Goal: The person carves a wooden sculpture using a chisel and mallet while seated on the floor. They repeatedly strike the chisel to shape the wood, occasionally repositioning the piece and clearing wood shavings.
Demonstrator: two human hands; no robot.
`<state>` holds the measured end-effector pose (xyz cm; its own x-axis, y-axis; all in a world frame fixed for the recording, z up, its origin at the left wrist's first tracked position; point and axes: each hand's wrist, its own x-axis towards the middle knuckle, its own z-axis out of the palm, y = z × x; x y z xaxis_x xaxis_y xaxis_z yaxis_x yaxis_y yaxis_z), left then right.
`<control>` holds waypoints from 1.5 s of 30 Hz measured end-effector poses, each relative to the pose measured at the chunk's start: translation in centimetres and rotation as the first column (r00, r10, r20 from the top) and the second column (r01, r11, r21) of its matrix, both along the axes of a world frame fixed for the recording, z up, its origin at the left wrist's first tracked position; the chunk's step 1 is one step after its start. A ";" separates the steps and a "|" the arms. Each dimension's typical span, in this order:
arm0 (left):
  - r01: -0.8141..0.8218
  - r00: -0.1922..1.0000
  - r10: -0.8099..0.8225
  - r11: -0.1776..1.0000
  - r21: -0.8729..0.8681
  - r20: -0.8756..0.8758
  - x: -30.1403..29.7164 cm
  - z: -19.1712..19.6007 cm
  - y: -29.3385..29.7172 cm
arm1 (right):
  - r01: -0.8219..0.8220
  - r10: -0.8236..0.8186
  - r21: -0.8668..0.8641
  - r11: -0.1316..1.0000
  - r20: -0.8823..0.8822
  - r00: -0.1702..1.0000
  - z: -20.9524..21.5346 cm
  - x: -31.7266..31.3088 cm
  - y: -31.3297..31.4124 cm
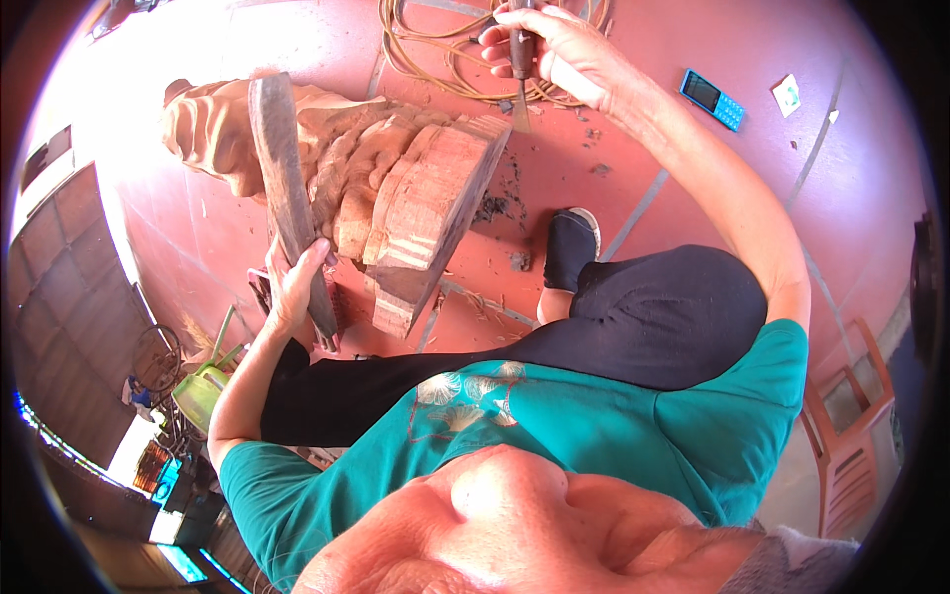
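A large carved wooden sculpture (371, 188) lies on its side in front of me, its flat base turned to the right. My left hand (294, 281) is closed around the lower part of a rough wooden bar (279, 158), which stands slantwise across the carving. Whether the bar touches the carving I cannot tell. Far out to the right, my raised right hand (554, 48) grips the dark handle of a chisel (521, 61). Its flat blade points down toward me, near the upper corner of the sculpture's base.
Coiled yellow-brown cable (435, 61) lies behind the chisel on the red tiled floor (653, 148). A blue keypad phone (712, 99) and a small pale packet (787, 95) are to the right. Wood chips lie near my shoe (571, 246). A plastic chair (851, 445) stands at right.
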<state>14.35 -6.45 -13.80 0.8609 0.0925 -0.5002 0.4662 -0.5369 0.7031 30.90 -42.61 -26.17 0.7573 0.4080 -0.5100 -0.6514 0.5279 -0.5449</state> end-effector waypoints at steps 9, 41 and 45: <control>0.041 0.999 -0.043 0.993 -0.110 -0.011 -0.5 -0.8 1.6 | 0.038 -0.046 0.054 0.998 0.165 0.985 5.8 -1.3 2.0; 0.205 0.975 -0.216 0.964 -0.170 -0.046 0.6 0.1 3.1 | 0.000 0.125 -0.344 0.939 0.343 0.931 5.9 -4.9 2.6; 0.141 0.987 -0.156 0.962 -0.233 -0.047 0.2 1.3 2.2 | -0.060 0.205 -0.505 0.861 0.238 0.949 2.6 -5.0 5.2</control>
<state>14.55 -4.24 -12.49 0.8217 -0.1572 -0.5479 0.4415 -0.4325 0.7862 25.88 -37.38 -23.53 0.8517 0.2697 -0.4492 -0.4821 0.0676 -0.8735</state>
